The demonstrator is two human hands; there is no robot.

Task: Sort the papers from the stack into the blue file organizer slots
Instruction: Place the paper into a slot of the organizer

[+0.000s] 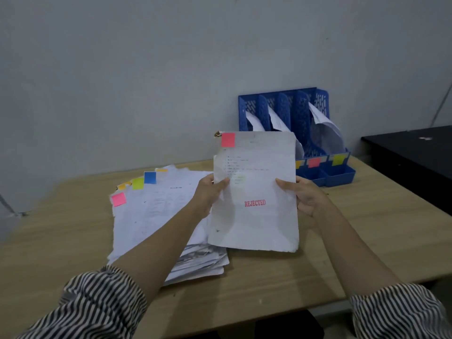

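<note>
I have the sheet [254, 192] up in both hands above the bench [281, 277], between the stack [156, 216] and the blue organizer [305, 133]. It looks light and floppy, with ragged edges that could tear, so I judge the side edges at mid-height the right hold. My left hand [210, 194] pinches the left edge, thumb in front; my right hand [305, 196] grips the right edge likewise. Both forearms reach forward, wrists raised, holding the page upright and facing me.

Blue organizer [303, 113], pink-tabbed white paper [256, 216] (red stamp), black-and-white striped sleeves [97, 302].
</note>
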